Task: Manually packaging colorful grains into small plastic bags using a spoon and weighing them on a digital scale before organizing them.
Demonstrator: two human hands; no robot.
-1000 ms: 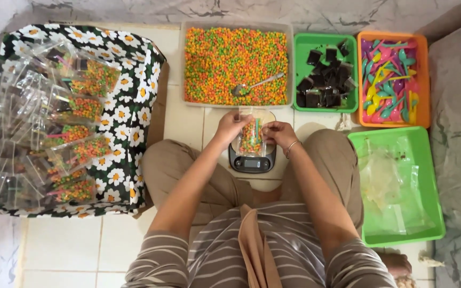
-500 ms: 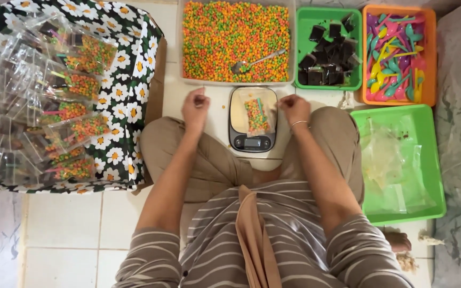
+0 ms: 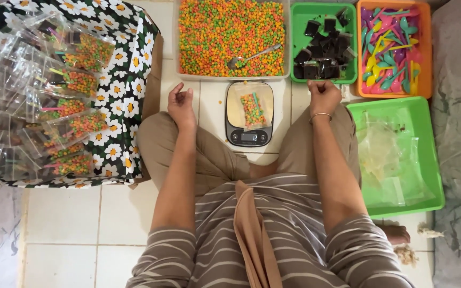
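**Hands draw apart as filled bag sits alone on the scale**

A person seated on a tiled floor has let go of the small clear bag (image 3: 253,110) of orange, green and yellow pellets, which now lies flat on the digital scale (image 3: 249,114) at the centre of the frame. A second ago both hands were pinching that bag over the scale; half a second ago they had parted to either side of it. Now they are wider still. The left hand (image 3: 180,104) rests on the left knee, fingers loosely curled, holding nothing. The right hand (image 3: 324,96), a thin bangle at its wrist, is closed in a loose fist on the right knee, just below the small green tray of dark squares (image 3: 322,47); whether it holds anything cannot be told.

Above the scale, touching its top edge, stands the large tray of coloured pellets (image 3: 230,37) with a metal spoon (image 3: 253,55) lying in it. At upper right an orange tray of plastic spoons (image 3: 394,49) sits beside the green one. Below it a larger green tray of empty clear bags (image 3: 396,154) runs along the right knee. At left, a daisy-print box (image 3: 68,90) piled with finished bags reaches nearly to the left knee. Bare tile shows only in narrow strips on either side of the scale and in the lower left of the frame.
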